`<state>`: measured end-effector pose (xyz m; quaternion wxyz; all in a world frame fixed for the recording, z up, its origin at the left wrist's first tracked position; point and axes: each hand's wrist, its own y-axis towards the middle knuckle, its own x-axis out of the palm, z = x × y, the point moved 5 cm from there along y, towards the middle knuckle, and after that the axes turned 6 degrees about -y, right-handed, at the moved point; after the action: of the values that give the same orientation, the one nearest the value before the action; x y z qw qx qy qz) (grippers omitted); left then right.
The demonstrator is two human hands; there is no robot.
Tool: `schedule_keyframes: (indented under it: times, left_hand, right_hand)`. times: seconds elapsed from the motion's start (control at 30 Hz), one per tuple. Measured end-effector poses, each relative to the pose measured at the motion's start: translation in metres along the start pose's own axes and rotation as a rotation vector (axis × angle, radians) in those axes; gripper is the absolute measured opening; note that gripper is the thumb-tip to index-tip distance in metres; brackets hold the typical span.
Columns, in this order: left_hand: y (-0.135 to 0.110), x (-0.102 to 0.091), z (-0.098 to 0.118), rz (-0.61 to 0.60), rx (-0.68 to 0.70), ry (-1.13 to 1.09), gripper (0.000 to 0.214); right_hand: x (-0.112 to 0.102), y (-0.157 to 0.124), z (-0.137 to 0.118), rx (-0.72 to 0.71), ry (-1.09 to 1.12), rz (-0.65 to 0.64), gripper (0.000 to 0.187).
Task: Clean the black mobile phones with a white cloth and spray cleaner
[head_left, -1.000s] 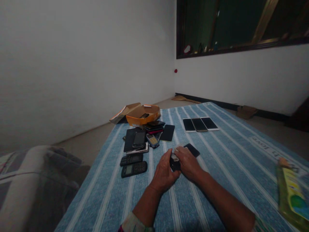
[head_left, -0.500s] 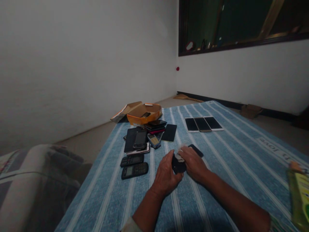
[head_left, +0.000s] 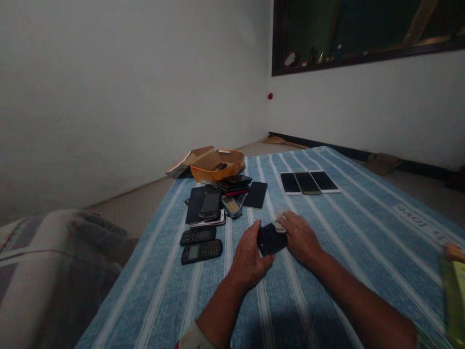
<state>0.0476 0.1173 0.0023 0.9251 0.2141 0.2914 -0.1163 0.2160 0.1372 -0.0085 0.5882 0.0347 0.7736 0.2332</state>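
Observation:
My left hand [head_left: 249, 259] is closed around the left edge of a black mobile phone [head_left: 269, 241], thumb along the near side. Pinched in my right hand [head_left: 300, 237] is a pale, crumpled cloth [head_left: 279, 226], pressed on the phone's upper right part. Left of my hands lie two black keypad phones [head_left: 202, 251], side by side. Behind them, a dark phone [head_left: 210, 202] rests on a black flat case [head_left: 194, 206], with a blue-grey keypad phone [head_left: 231, 205] beside it.
An open orange box [head_left: 218, 169] stands at the far left, near a stack of phones [head_left: 234, 184]. A dark phone [head_left: 256, 195] lies by the stack. Three light-framed phones [head_left: 308, 182] form a row at the back right. A yellow-green container [head_left: 454, 295] stands at the right edge.
My right hand and the cloth have shifted slightly right and up across the phone, so more of its dark surface shows. The view has tilted a little.

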Motion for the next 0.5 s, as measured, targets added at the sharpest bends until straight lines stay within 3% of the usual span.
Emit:
schedule_keyframes:
  times: [0.5]
  left_hand:
    - [0.003, -0.001, -0.005, 0.058, -0.042, 0.001, 0.085]
  right_hand:
    - [-0.005, -0.009, -0.027, -0.231, 0.183, 0.059, 0.05]
